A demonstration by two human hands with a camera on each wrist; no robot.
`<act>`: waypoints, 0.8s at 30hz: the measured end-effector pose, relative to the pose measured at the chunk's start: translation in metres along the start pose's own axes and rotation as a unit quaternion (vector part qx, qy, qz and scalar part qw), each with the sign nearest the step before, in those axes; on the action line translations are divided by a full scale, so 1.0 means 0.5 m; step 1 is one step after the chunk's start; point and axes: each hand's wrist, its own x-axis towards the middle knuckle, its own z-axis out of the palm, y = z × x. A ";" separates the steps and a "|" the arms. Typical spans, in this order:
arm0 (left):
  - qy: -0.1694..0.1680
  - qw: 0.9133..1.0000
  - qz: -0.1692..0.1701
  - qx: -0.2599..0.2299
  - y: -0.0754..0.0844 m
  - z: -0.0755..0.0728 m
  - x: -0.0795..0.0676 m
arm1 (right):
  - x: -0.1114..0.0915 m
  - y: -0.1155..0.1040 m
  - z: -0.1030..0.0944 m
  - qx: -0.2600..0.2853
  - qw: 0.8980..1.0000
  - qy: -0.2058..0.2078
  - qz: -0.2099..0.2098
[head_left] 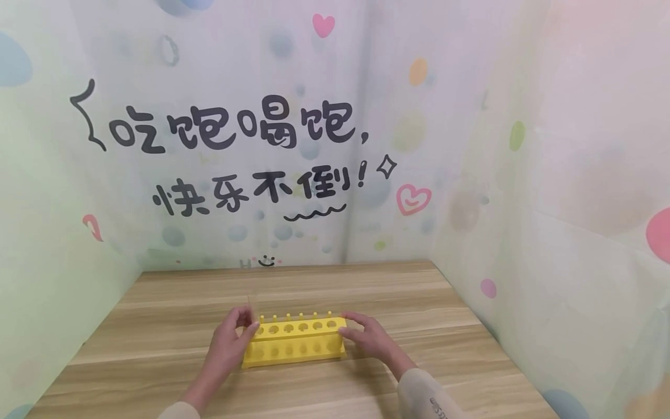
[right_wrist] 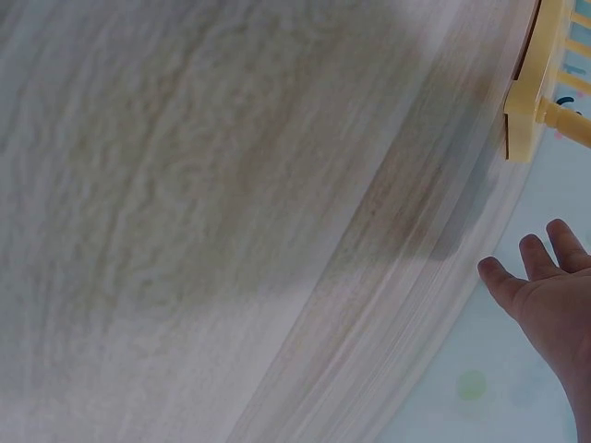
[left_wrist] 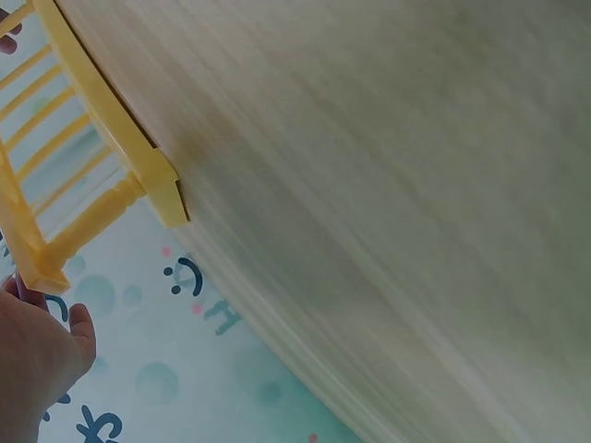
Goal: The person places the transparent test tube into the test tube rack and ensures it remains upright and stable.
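Note:
A yellow test tube rack [head_left: 295, 344] stands upright on the wooden table, its row of round holes facing up and short pegs along the back. At its left end, my left hand [head_left: 230, 340] curls thumb and fingers round what looks like a faint, see-through tube [head_left: 252, 301] above the end hole. The thumb tip lies right at the rack's top edge. On the opposite end, my right hand [head_left: 369, 336] grips the top plate's corner between thumb and forefinger. Its other fingers [right_wrist: 536, 263] spread loosely beside the rack in the right wrist view.
The wood-grain table [head_left: 419, 337] stretches out on both sides of the rack. Behind it rises a pale printed sheet [head_left: 293, 70] with dark lettering and hearts, and similar sheets [head_left: 565, 192] enclose the sides.

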 end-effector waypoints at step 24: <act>-0.004 1.000 -0.024 0.015 0.009 -0.005 -0.002 | -0.002 -0.004 0.005 -0.010 1.000 0.003 0.001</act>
